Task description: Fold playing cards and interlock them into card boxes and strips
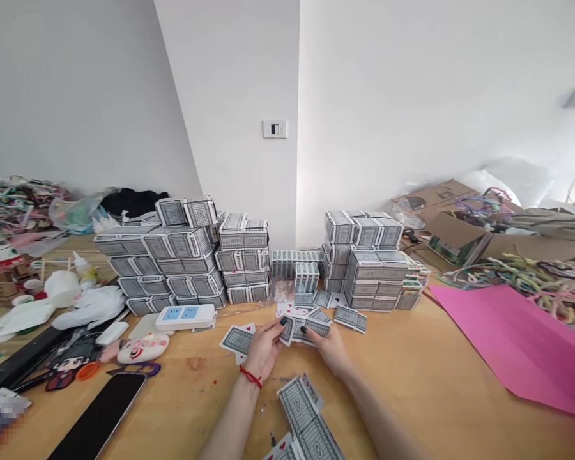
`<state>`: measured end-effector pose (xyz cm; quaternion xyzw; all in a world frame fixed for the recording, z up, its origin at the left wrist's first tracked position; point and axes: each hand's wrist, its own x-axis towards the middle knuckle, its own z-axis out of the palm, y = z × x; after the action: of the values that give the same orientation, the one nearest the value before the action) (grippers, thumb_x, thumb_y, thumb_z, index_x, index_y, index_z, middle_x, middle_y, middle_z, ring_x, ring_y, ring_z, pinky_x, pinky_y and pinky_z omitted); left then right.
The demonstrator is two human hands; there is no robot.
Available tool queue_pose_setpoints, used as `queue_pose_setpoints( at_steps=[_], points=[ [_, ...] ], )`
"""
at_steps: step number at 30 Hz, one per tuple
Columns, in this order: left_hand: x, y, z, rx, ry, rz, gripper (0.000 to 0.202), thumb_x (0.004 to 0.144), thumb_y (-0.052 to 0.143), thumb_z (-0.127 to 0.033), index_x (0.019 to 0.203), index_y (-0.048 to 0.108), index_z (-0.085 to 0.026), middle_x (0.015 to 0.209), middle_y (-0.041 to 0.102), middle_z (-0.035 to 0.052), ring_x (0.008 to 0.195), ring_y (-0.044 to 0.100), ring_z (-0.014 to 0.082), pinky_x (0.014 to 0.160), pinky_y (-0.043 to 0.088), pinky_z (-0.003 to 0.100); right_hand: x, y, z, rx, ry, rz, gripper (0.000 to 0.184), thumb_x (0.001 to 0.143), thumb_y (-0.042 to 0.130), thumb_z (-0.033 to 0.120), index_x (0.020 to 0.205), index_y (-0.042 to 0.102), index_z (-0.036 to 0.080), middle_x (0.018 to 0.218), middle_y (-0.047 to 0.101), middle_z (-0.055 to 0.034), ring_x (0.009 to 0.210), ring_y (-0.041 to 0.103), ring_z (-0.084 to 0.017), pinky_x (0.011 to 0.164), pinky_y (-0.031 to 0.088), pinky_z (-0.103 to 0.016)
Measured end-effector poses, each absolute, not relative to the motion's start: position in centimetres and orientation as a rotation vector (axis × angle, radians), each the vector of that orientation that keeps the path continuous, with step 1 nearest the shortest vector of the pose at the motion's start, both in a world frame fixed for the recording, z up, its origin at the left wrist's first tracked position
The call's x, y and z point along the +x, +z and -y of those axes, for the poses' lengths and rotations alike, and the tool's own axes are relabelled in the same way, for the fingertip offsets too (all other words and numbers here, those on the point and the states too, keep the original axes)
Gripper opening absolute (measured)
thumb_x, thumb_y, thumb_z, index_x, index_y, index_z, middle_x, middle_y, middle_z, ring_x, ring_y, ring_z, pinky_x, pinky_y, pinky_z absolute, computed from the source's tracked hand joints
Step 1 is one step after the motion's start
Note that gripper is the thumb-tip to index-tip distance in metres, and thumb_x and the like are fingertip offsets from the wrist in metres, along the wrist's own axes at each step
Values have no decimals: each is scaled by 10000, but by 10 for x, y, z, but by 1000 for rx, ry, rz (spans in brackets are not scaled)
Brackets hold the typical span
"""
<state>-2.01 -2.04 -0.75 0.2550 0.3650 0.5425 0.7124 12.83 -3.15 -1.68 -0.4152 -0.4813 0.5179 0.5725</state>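
Wooden table [412,383] is cluttered. Nearest, a loose card pile [299,406] is laid between the forearms. Beyond, a few playing cards [311,327] are pinched at mid-table by left hand [264,348] and right hand [331,348] together. Boxed decks [186,262] are stacked behind, by white wall [388,96].

Worn on the head, close behind the left hand [264,350] and right hand [332,348], facing forward and down across the light wooden tabletop [412,383].

I see plain white walls [412,96] meeting at a corner, a small white switch panel [275,129] on the middle section, and a light wooden tabletop [436,383] under soft, even light.
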Motion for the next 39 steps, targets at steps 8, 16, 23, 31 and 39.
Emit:
queue_pose_setpoints(
  at_steps=[8,16,23,31,39],
  points=[
    [-14,-14,18,591,1339,-914,153,571,650,-107,723,666,-113,806,679,77,759,615,160,708,467,254,124,-20,34,-935,1326,1056,379,570,681,408,869,619,184,976,644,-44,884,587,-254,743,496,-415],
    [-12,-20,15,621,1421,-994,186,509,664,-179,680,648,-110,678,656,50,654,589,156,631,437,269,120,-24,34,-927,1341,1068,370,598,669,380,901,610,176,965,646,-51,870,592,-255,733,504,-419],
    [-8,-22,22,1095,1561,-1337,202,605,609,-335,569,532,-151,539,515,-23,555,480,121,562,367,237,111,-22,34,-983,1304,1003,376,513,732,302,844,618,163,878,667,-58,794,612,-256,691,518,-409],
    [-10,-15,26,1460,1510,-1375,251,766,424,-384,614,435,-185,564,418,-31,543,400,112,519,320,212,111,-14,35,-1007,1402,886,399,448,754,272,810,617,175,861,673,-51,747,625,-255,617,538,-377],
    [-14,-17,24,1682,1471,-1459,216,772,397,-327,610,409,-185,528,374,-45,493,367,100,488,294,206,113,-16,34,-985,1417,976,402,427,760,295,781,623,161,785,673,-40,670,619,-222,565,527,-335]
  ],
)
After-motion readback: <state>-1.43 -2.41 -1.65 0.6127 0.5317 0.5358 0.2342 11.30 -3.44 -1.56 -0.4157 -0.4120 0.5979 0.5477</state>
